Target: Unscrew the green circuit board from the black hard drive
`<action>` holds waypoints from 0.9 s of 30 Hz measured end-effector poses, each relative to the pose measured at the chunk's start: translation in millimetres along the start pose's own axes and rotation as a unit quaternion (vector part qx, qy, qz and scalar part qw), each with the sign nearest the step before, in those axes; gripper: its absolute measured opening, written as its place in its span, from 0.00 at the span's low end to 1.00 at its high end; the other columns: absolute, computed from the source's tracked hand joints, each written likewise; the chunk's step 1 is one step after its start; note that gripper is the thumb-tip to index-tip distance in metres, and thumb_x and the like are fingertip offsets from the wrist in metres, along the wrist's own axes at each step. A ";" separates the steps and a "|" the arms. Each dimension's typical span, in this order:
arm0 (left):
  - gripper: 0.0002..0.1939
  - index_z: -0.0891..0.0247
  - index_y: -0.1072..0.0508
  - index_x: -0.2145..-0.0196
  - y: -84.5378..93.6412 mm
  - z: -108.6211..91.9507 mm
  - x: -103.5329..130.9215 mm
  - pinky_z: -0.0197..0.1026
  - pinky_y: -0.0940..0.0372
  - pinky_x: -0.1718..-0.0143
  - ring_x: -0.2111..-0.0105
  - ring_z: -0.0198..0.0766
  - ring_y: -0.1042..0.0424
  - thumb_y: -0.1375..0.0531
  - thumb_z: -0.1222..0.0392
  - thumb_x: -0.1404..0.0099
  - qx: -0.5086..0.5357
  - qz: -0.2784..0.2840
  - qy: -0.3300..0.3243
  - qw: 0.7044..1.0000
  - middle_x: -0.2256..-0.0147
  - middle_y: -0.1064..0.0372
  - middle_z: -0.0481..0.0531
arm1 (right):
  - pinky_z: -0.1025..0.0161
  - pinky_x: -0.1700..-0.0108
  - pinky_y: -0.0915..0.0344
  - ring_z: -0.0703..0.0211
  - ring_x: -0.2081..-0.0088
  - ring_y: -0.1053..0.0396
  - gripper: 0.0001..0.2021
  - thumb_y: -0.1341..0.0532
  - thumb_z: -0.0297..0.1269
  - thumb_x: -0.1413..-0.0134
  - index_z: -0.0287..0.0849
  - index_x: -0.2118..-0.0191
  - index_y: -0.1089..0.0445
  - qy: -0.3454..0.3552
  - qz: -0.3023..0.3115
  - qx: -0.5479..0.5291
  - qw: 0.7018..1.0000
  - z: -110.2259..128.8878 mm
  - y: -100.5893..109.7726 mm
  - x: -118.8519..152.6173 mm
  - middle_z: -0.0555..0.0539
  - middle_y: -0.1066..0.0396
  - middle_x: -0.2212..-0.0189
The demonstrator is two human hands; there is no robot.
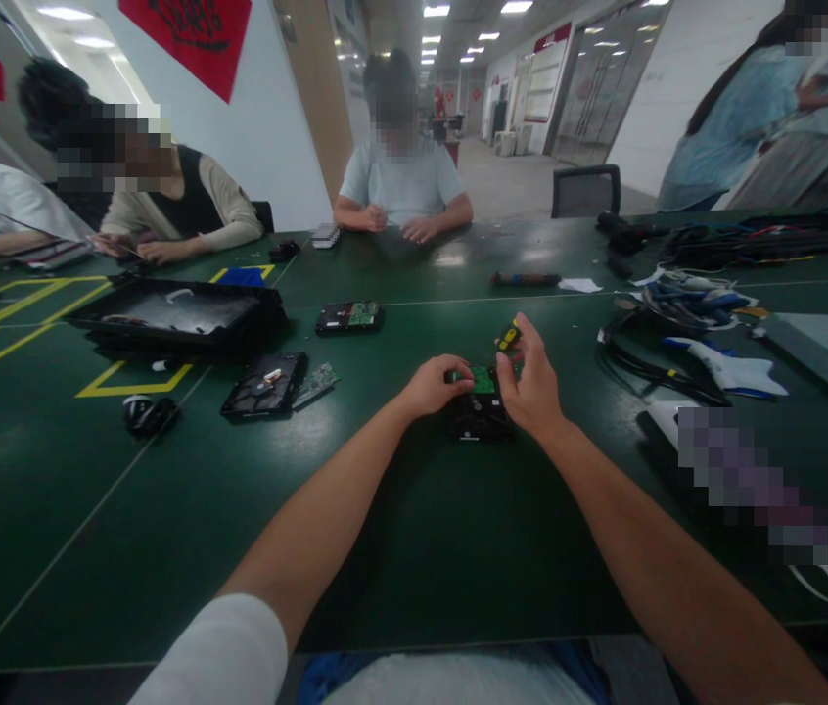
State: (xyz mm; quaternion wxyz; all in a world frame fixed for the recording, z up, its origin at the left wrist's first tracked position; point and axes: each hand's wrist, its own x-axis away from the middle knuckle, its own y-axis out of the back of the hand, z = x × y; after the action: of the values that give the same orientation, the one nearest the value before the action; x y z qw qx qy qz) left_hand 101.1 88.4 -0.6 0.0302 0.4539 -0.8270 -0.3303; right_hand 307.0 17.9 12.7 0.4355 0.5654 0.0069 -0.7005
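A black hard drive [474, 419] with a green circuit board [483, 380] on its upper side lies on the dark green table in front of me. At its left edge is my left hand [441, 384], its fingers bent and touching the drive near the board. My right hand [531, 382] is at the right side of the drive, pinching a small yellow and black screwdriver [509, 336] between thumb and fingers. The screwdriver's tip cannot be made out. Part of the drive is hidden behind my fingers.
Black trays [179, 311], another drive [265, 384], a loose circuit board [317, 385] and a further drive [349, 316] lie to the left. Cables [685, 299], gloves [737, 372] and a metal box [825, 345] are at right. People sit across the table [385, 548].
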 end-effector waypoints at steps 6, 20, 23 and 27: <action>0.06 0.59 0.18 0.59 -1.0 3.0 0.0 0.54 0.37 0.36 0.45 0.47 0.27 0.31 0.61 0.35 -0.001 -0.002 0.006 1.000 0.46 0.24 0.55 | 0.41 0.46 0.25 0.47 0.53 0.25 0.35 0.40 0.47 0.31 0.49 0.25 0.53 -0.003 -0.027 0.013 1.000 -3.0 -0.3 -0.1 0.37 0.32 0.37; 0.05 0.59 0.19 0.60 -0.3 2.6 -0.1 0.55 0.37 0.35 0.44 0.47 0.27 0.32 0.60 0.34 -0.002 0.000 0.010 1.000 0.45 0.24 0.56 | 0.42 0.48 0.23 0.47 0.54 0.23 0.35 0.41 0.47 0.30 0.52 0.24 0.53 0.003 -0.032 0.025 0.999 -4.5 0.7 0.4 0.38 0.34 0.34; 0.04 0.59 0.20 0.61 -0.5 2.2 0.1 0.56 0.37 0.35 0.43 0.49 0.27 0.31 0.59 0.35 -0.005 -0.002 0.023 1.000 0.44 0.24 0.56 | 0.42 0.48 0.23 0.45 0.50 0.23 0.36 0.41 0.48 0.30 0.51 0.24 0.54 -0.008 -0.027 0.028 0.999 -4.5 1.9 1.3 0.37 0.36 0.32; 0.05 0.60 0.21 0.63 -0.2 1.4 0.4 0.57 0.37 0.36 0.44 0.49 0.27 0.31 0.58 0.35 -0.006 0.001 0.030 1.000 0.44 0.25 0.57 | 0.43 0.44 0.24 0.43 0.44 0.25 0.34 0.44 0.45 0.28 0.50 0.23 0.55 -0.010 -0.017 0.019 1.000 -2.0 3.8 1.4 0.36 0.40 0.29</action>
State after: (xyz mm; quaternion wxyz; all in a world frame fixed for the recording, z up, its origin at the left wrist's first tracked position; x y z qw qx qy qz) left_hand 100.5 88.7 -1.8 0.0578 0.4627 -0.8240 -0.3219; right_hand 310.9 15.8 12.7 0.4128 0.5663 -0.0005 -0.7134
